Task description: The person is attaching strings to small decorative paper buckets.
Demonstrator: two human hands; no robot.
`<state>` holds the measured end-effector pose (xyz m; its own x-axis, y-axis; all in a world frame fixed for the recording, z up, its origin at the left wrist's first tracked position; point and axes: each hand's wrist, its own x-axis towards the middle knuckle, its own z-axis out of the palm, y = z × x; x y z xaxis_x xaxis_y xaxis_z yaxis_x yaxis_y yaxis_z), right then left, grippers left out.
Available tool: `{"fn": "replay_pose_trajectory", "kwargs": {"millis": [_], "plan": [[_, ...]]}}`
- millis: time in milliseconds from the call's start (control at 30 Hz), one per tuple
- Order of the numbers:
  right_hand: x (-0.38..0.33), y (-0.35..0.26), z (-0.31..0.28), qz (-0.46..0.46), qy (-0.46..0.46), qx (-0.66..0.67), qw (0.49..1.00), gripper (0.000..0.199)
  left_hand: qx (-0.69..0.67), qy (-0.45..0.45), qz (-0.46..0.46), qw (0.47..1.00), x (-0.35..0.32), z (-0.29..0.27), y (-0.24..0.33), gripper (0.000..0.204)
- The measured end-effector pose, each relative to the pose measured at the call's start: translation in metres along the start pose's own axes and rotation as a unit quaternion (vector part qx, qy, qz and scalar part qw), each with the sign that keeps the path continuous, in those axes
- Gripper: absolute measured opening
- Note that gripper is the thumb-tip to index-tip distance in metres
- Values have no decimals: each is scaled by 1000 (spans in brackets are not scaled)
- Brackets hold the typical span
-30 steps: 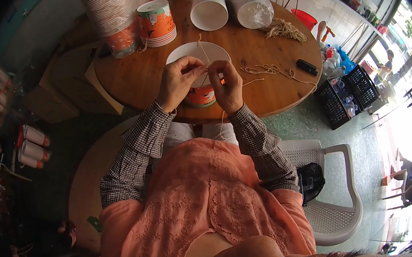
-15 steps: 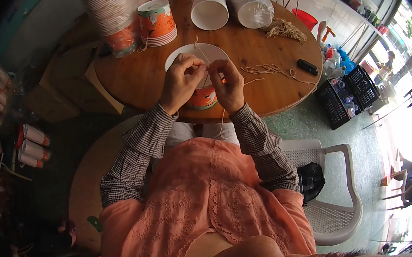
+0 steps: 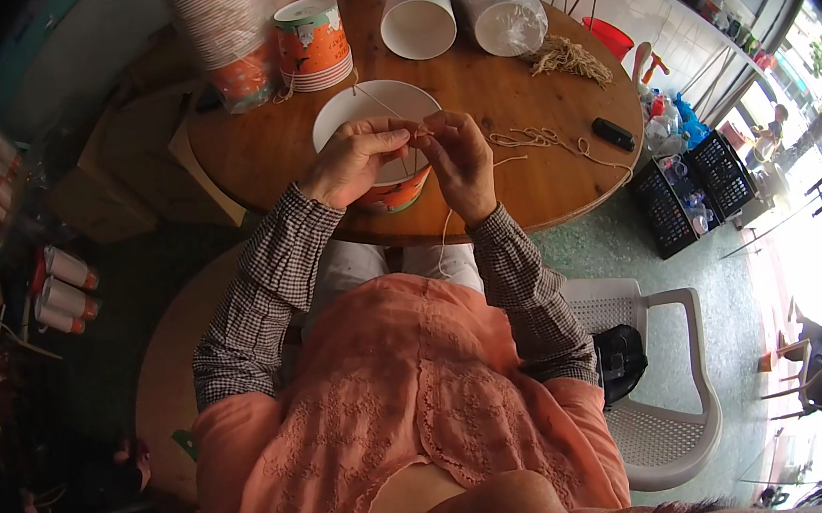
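Observation:
A paper tub [image 3: 329, 123], white inside with an orange printed wall, stands at the near part of the round table. Thin string [image 3: 377, 102] runs from its far rim across the opening to my fingers. Over the tub's near right side, my left hand [image 3: 353, 162] pinches the string between thumb and fingers. My right hand [image 3: 464, 163] meets it fingertip to fingertip, also pinching string at what looks like a small loop or knot. A loose end [image 3: 445, 228] hangs below the right hand toward my lap. The fingers partly hide the crossing strands.
The wooden table [image 3: 544, 187] also carries stacked orange tubs [image 3: 314, 51], bagged white tubs [image 3: 505, 21], a string bundle [image 3: 571, 61], loose string [image 3: 539, 135] and a black object [image 3: 612, 133]. A plastic chair [image 3: 686, 348] stands at my right, and a black crate [image 3: 662, 215] beyond it.
The tub has shifted slightly left and toward the far side. My left hand has moved a little left and lower, and my right hand slightly right. Both keep pinching the string.

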<state>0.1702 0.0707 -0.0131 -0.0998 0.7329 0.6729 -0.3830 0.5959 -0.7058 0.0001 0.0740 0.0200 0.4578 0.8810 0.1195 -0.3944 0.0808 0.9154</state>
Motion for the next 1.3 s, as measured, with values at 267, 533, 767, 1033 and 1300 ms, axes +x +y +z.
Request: {"fn": "replay_pose_trajectory", "kwargs": {"millis": [267, 533, 767, 1033, 1300], "plan": [[1, -5, -10, -40, -12, -169, 985, 10, 40, -2, 22, 999, -2, 7, 2, 21], [3, -12, -3, -58, -13, -233, 971, 5, 550, 129, 352, 747, -12, 23, 7, 11], [0, -18, 5, -75, -14, -298, 952, 8, 593, 169, 429, 660, -19, 24, 1, 16], [0, -10, 6, -61, 22, -244, 968, 8, 611, 182, 414, 650, -30, 27, -13, 18], [1, -12, 3, -56, 16, -328, 943, 5, 619, 154, 404, 656, -32, 29, -18, 16]]}}
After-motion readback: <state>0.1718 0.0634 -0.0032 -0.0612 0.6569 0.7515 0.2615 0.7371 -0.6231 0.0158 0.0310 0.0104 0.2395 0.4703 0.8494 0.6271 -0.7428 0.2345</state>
